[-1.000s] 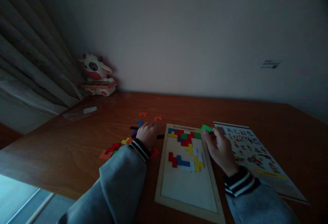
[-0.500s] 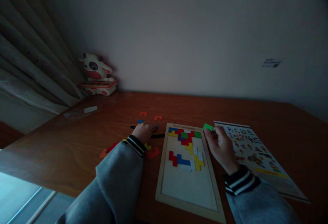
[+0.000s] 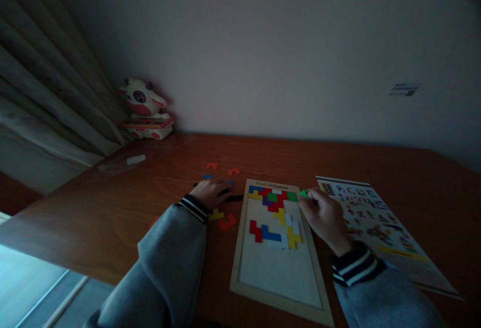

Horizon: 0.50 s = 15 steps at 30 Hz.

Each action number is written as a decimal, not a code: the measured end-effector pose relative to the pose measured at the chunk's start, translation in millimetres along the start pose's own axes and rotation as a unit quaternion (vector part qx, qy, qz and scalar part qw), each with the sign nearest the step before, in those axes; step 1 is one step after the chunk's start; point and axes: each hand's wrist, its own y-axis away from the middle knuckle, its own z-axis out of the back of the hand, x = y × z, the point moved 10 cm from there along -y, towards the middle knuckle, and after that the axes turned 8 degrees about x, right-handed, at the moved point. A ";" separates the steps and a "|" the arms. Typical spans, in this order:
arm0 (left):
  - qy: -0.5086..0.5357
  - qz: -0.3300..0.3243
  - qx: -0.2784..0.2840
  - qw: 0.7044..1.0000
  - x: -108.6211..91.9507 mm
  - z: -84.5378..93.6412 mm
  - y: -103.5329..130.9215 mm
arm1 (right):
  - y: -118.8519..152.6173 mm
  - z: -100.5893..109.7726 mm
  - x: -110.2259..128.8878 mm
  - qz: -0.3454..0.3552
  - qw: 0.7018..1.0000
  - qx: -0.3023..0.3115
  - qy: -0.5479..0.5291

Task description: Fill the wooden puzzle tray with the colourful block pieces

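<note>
My right hand (image 3: 323, 214) pinches a small green puzzle piece (image 3: 303, 195) by the upper right corner of a wooden puzzle board (image 3: 280, 273). Red, blue, yellow, white, purple and green pieces lie in the board's upper half, some joined in a group and others lower down. Left of the board, my left hand (image 3: 211, 193) rests palm down with its fingers stretched out over loose pieces. A long black piece (image 3: 235, 198) shows by its fingertips. Near its wrist lie a yellow piece (image 3: 215, 215) and a red piece (image 3: 227, 223).
Two orange pieces (image 3: 233, 171) and a blue piece lie beyond my left hand. A printed pattern sheet (image 3: 379, 223) lies on the right. At the back left stands a cow-shaped toy keyboard (image 3: 146, 112), near a curtain (image 3: 48, 77) and a clear plastic wrapper (image 3: 116, 165).
The green piece has turned in my right fingers and now shows a smaller face. My left hand has shifted slightly over the loose pieces. The view has moved a little.
</note>
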 end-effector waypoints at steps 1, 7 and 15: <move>0.000 -0.002 -0.002 1.000 -0.9 -0.3 -0.5 | -0.2 0.8 1.3 0.006 1.000 -0.002 -0.008; 0.002 0.015 -0.020 1.000 5.2 -5.2 -3.0 | 0.2 1.2 -5.8 -0.023 0.999 -0.007 -0.049; -0.003 0.049 -0.007 0.999 17.6 -13.1 -4.4 | 2.9 2.3 -16.6 -0.050 0.998 -0.043 -0.016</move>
